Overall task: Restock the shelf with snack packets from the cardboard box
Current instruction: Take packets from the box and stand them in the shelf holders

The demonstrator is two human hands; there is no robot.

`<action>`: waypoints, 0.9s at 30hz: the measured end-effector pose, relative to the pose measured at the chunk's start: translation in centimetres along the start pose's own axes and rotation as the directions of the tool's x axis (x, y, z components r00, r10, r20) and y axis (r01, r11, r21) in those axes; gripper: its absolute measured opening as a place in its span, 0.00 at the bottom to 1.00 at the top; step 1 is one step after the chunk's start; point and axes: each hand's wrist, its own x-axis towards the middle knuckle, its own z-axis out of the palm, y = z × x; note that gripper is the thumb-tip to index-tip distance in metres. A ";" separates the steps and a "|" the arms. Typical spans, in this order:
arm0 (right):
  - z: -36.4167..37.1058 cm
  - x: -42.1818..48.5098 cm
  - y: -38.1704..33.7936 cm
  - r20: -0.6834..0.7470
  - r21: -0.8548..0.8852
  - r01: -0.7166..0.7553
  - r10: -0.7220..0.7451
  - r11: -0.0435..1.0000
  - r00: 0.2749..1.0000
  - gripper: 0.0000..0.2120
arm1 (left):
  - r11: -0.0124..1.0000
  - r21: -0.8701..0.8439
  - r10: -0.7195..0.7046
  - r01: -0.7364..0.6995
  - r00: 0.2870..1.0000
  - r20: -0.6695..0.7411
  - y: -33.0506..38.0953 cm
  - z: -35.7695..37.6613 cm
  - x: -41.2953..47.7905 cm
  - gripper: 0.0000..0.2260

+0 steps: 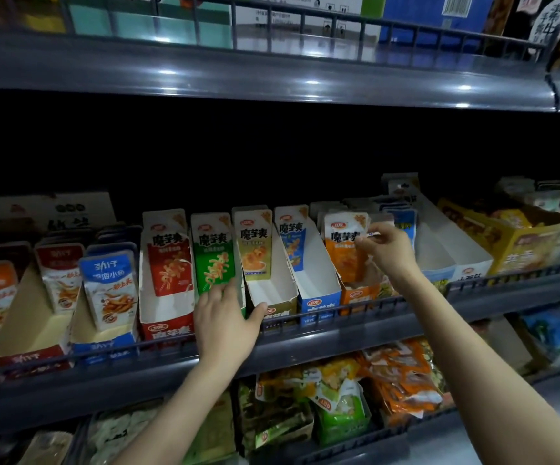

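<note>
A dark grey shelf (339, 333) has a low wire rail (389, 305) along its front. Just behind the rail, side by side, stand a red carton (168, 327), a gold carton (280, 312), a blue carton (318, 307) and an orange carton (359, 297). All are open-fronted and hold upright snack packets (169, 260). A yellow box (520, 253) sits further right.

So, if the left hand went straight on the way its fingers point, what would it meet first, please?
Probably the green packet just ahead of the left hand; depth is unclear, so its fingertips may already touch it.
</note>
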 end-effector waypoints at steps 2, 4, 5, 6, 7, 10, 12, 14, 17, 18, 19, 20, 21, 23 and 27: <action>0.0 -0.1 0.7 0.044 -0.100 -0.023 0.028 0.995 0.999 0.04 | 1.000 -0.005 0.011 -0.011 1.000 -0.005 0.0 0.1 0.0 0.31; -0.1 -0.1 1.1 0.073 -0.085 -0.037 0.043 0.996 0.996 0.08 | 1.000 -0.010 0.012 -0.012 1.000 -0.007 -0.1 0.1 0.0 0.31; -0.2 0.0 1.2 0.089 -0.058 -0.045 0.050 0.997 0.995 0.11 | 1.000 -0.015 0.011 -0.011 1.000 -0.009 -0.1 0.2 0.0 0.31; -0.4 0.1 1.2 0.102 -0.043 -0.050 0.054 0.998 0.993 0.16 | 1.000 -0.019 0.011 -0.011 1.000 -0.012 -0.1 0.2 0.0 0.31; -0.5 0.1 1.2 0.112 -0.031 -0.046 0.050 0.998 0.992 0.20 | 1.000 -0.021 0.010 -0.010 1.000 -0.016 -0.1 0.2 0.0 0.31; -0.6 0.6 1.0 0.109 -0.124 0.011 0.003 0.992 0.994 0.20 | 1.000 -0.030 0.006 -0.006 1.000 -0.020 -0.1 0.3 0.1 0.30; -0.5 0.8 0.8 0.080 -0.211 0.048 -0.032 0.976 0.996 0.16 | 0.999 -0.045 0.006 -0.007 1.000 -0.025 -0.1 0.4 0.1 0.30; -0.3 1.2 0.8 0.056 -0.228 0.062 -0.051 0.972 0.997 0.11 | 0.998 -0.063 0.006 -0.008 0.999 -0.033 -0.1 0.5 0.1 0.30; 0.3 1.6 0.6 0.060 -0.203 0.082 -0.071 0.976 0.996 0.10 | 0.997 -0.076 -0.001 -0.002 0.999 -0.033 -0.2 0.7 0.1 0.30; 0.4 1.7 0.5 0.063 -0.179 0.094 -0.084 0.979 0.994 0.10 | 0.997 -0.078 -0.001 -0.001 0.999 -0.034 -0.2 0.7 0.1 0.30; 0.6 1.9 0.4 0.065 -0.165 0.114 -0.104 0.980 0.992 0.10 | 0.997 -0.083 -0.001 -0.002 0.999 -0.035 -0.3 0.7 0.0 0.30; 0.7 2.0 0.4 0.063 -0.164 0.129 -0.120 0.978 0.991 0.10 | 0.996 -0.088 0.000 -0.003 0.999 -0.039 -0.3 0.7 0.0 0.29; 0.9 2.1 0.4 0.052 -0.191 0.142 -0.135 0.971 0.990 0.09 | 0.996 -0.091 0.000 -0.004 0.999 -0.042 -0.3 0.8 0.0 0.29; 1.3 2.4 0.5 -0.004 -0.278 0.161 -0.169 0.947 0.986 0.10 | 0.996 -0.090 0.003 -0.008 0.999 -0.047 -0.4 0.8 0.0 0.29; 2.3 2.8 1.0 -0.077 -0.353 0.184 -0.225 0.917 0.971 0.17 | 0.995 -0.099 0.012 -0.017 0.999 -0.052 -0.4 0.9 0.0 0.29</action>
